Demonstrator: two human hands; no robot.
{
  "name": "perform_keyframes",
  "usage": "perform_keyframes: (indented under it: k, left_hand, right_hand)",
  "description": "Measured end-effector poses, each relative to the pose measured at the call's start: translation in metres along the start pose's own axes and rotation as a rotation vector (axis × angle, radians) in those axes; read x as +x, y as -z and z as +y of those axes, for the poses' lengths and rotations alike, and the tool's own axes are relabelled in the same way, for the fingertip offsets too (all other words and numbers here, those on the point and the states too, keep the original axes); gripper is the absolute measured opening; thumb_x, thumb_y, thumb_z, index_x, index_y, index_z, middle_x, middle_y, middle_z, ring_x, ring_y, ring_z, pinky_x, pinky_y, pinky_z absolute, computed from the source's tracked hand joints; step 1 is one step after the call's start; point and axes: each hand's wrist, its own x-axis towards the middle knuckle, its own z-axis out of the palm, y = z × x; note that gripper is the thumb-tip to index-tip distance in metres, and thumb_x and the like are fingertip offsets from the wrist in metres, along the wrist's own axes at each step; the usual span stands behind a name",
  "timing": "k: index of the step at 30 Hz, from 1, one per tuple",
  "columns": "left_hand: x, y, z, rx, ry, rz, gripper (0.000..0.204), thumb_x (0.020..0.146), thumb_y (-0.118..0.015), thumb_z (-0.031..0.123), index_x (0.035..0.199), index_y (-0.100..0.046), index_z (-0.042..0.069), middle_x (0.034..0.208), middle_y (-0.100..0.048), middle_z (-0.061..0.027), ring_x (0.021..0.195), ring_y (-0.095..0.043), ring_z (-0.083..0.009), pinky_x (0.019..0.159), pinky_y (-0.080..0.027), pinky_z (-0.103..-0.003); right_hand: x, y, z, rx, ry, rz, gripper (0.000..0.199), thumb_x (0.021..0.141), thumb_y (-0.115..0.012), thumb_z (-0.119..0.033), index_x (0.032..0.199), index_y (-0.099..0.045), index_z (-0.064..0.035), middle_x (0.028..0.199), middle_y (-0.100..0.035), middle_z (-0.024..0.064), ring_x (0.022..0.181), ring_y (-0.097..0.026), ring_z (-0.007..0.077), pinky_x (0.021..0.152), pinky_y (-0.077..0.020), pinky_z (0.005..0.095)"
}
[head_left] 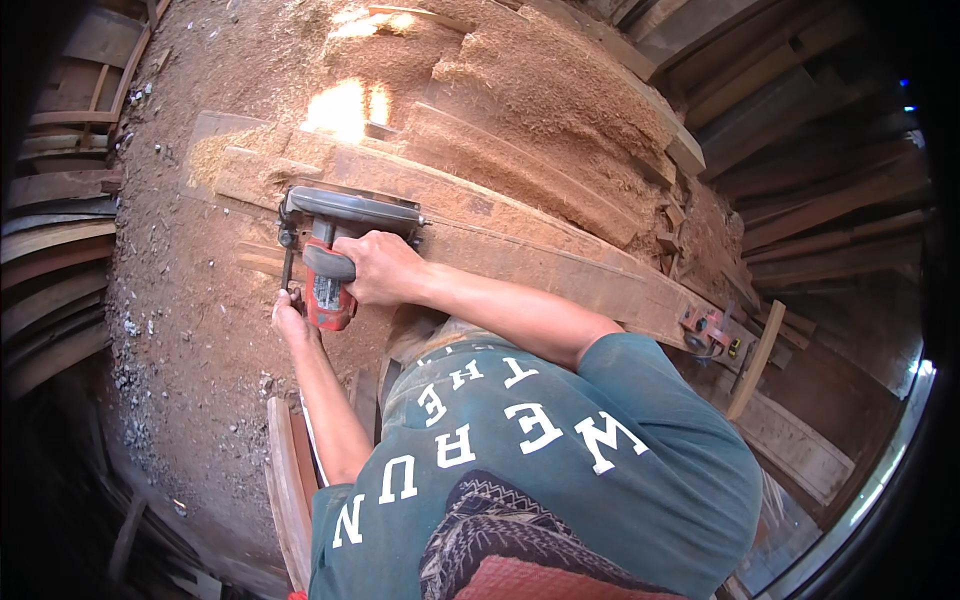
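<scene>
A red and black circular saw (328,300) with a long grey blade guard rests on a sawdust-covered board (520,255). My right hand (385,268) is closed around its dark rear handle. Lower and to the left, my left hand (291,314) pinches a thin dark bar (287,268) running along the saw's left side. Whether that bar is part of the saw's base I cannot tell. Under the guard, the blade and the cut are hidden.
Sawdust-covered planks (540,170) lie ahead of the saw. Stacked timber lines the left (60,250) and right (800,150). A red power tool (705,325) sits on the boards at right, near an upright wood strip (757,360). Reddish boards (290,480) lie by my left arm.
</scene>
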Motion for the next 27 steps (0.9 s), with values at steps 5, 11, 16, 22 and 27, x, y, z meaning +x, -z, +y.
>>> perform_keyframes:
  k: [5, 11, 16, 22, 27]
  left_hand:
    - [0.011, -0.002, 0.010, -0.028, -0.010, -0.027, 0.023, 0.109, -0.065, 0.019, 0.092, -0.065, 0.003, 0.088, -0.064, -0.0059, 0.083, -0.062, -0.0187, 0.079, -0.053, -0.035]
    - [0.022, -0.005, 0.029, -0.023, -0.032, -0.071, 0.026, 0.112, -0.060, 0.021, 0.096, -0.062, 0.000, 0.091, -0.066, -0.0101, 0.088, -0.067, -0.0230, 0.080, -0.058, -0.039]
    - [0.058, 0.030, 0.045, -0.049, -0.108, -0.128, 0.027, 0.114, -0.057, 0.022, 0.101, -0.064, -0.001, 0.098, -0.070, -0.0128, 0.091, -0.069, -0.0241, 0.084, -0.059, -0.041]
    - [-0.037, 0.034, 0.071, -0.155, -0.056, -0.286, 0.032, 0.115, -0.056, 0.030, 0.111, -0.067, 0.000, 0.107, -0.073, -0.0161, 0.101, -0.072, -0.0275, 0.092, -0.059, -0.046]
    - [-0.126, 0.064, 0.026, -0.258, -0.045, -0.407, 0.053, 0.115, -0.055, 0.034, 0.160, -0.050, 0.006, 0.159, -0.057, -0.0121, 0.139, -0.061, -0.0265, 0.120, -0.051, -0.046]
  right_hand:
    - [0.011, -0.008, 0.000, -0.012, 0.020, 0.014, 0.027, 0.075, -0.079, -0.014, 0.098, -0.071, -0.0030, 0.081, -0.073, 0.0261, 0.082, -0.073, 0.0477, 0.073, -0.0585, 0.0554]
    - [0.029, -0.021, 0.000, -0.001, 0.058, 0.031, 0.027, 0.074, -0.079, -0.017, 0.092, -0.072, 0.0008, 0.081, -0.074, 0.0286, 0.081, -0.075, 0.0472, 0.073, -0.0607, 0.0536]
    - [0.042, -0.039, -0.014, -0.021, 0.154, 0.051, 0.029, 0.074, -0.082, -0.020, 0.092, -0.071, 0.0001, 0.080, -0.074, 0.0263, 0.080, -0.076, 0.0452, 0.073, -0.0611, 0.0532]
    - [-0.014, -0.015, -0.060, -0.074, 0.252, -0.004, 0.028, 0.077, -0.081, -0.013, 0.101, -0.069, -0.0033, 0.077, -0.074, 0.0242, 0.073, -0.076, 0.0438, 0.066, -0.0608, 0.0536]
    - [-0.064, 0.001, -0.094, -0.192, 0.437, -0.283, 0.035, 0.076, -0.085, -0.022, 0.094, -0.063, -0.0019, 0.072, -0.072, 0.0212, 0.071, -0.075, 0.0424, 0.064, -0.0590, 0.0534]
